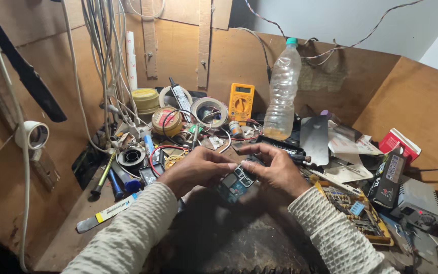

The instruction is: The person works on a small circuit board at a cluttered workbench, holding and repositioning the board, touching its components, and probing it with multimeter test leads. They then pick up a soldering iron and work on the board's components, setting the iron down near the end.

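Teal circuit board (235,183): we pinch it between left hand (196,170) and right hand (278,170), tilted upward for viewing, mid-desk (229,238).

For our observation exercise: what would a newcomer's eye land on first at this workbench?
Probably the two hands, left hand and right hand, meeting at the centre over a small dark blue-green circuit board. Behind them stands a tall clear plastic bottle with a teal cap, and left of it a yellow handheld multimeter leans against the wooden back wall.

Your left hand (196,170) and right hand (275,170) hold a small circuit board (235,183) together above the cluttered bench (67,228), a plastic bottle (282,91) standing behind.
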Available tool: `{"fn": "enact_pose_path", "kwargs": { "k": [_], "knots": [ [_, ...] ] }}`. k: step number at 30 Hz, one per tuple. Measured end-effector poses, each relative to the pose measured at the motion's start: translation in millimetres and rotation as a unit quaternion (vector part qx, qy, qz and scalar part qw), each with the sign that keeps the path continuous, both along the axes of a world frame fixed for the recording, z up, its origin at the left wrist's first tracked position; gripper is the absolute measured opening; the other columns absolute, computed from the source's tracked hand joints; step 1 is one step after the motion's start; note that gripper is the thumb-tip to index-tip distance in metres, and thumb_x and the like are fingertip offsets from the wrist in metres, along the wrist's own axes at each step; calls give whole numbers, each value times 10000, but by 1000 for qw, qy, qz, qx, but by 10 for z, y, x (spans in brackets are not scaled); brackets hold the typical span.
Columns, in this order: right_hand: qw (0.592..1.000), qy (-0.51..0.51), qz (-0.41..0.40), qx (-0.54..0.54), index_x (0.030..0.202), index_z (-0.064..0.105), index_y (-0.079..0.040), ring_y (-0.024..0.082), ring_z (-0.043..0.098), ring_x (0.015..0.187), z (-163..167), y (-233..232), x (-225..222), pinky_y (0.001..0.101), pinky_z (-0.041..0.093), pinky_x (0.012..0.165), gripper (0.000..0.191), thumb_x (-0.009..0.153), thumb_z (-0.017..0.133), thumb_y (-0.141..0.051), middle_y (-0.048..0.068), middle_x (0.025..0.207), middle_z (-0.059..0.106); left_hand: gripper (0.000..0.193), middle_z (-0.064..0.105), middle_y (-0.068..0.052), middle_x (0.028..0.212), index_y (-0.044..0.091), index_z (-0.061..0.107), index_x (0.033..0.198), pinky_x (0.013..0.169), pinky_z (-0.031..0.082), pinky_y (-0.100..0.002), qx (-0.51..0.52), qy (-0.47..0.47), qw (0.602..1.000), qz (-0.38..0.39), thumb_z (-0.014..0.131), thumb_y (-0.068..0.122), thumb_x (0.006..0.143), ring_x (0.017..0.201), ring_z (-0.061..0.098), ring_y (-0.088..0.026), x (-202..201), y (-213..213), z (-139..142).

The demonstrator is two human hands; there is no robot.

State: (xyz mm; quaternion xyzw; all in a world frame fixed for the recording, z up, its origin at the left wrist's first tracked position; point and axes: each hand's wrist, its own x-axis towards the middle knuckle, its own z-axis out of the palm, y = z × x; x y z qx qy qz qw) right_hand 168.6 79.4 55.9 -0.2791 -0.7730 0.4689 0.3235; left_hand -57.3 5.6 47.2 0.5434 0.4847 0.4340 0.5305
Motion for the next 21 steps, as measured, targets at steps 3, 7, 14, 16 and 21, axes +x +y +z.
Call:
{"fn": "enact_pose_path", "kwargs": {
  "k": [3, 7, 14, 16, 21],
  "knots": [
    [999, -26, -8, 29, 1235, 701, -39, 78, 654, 989, 1, 54, -26, 274, 551, 868, 410, 849, 795, -138, 26, 1102, 737, 325, 717, -10, 743, -52, 772, 1054, 527, 495, -234, -13, 3, 1000, -27, 774, 228, 889, 592, 620, -74, 25, 46, -51],
    [999, -21, 6, 38, 1252, 678, -30, 76, 665, 1011, -20, 82, -35, 268, 562, 890, 439, 842, 796, -132, 24, 1136, 730, 294, 710, -16, 772, -18, 754, 1082, 503, 456, -237, -35, -17, 999, -30, 771, 197, 882, 602, 604, -80, 47, 41, -93],
    [994, -5, -101, -45, 1280, 618, -15, 85, 679, 815, -114, 68, -71, 251, 575, 656, 463, 879, 758, -200, 56, 983, 722, 297, 744, -52, 860, -8, 719, 1102, 574, 554, -247, -40, -104, 993, 42, 767, 53, 816, 700, 691, -113, 165, 67, -186],
    [988, 19, -120, -98, 1249, 627, 7, 88, 650, 728, -165, 13, -77, 254, 550, 575, 425, 902, 756, -203, 61, 928, 704, 292, 751, -72, 862, -15, 712, 1080, 573, 573, -264, -20, -134, 986, 101, 757, 7, 792, 699, 709, -139, 170, 126, -254],
    [985, 65, -56, -151, 1101, 719, 16, 101, 638, 567, -277, -140, -64, 264, 547, 493, 265, 882, 744, -131, 60, 831, 738, 202, 737, -121, 852, -63, 692, 1010, 513, 521, -316, 94, -219, 961, 141, 723, -66, 811, 662, 679, -209, 189, 299, -427]
  ]
}}
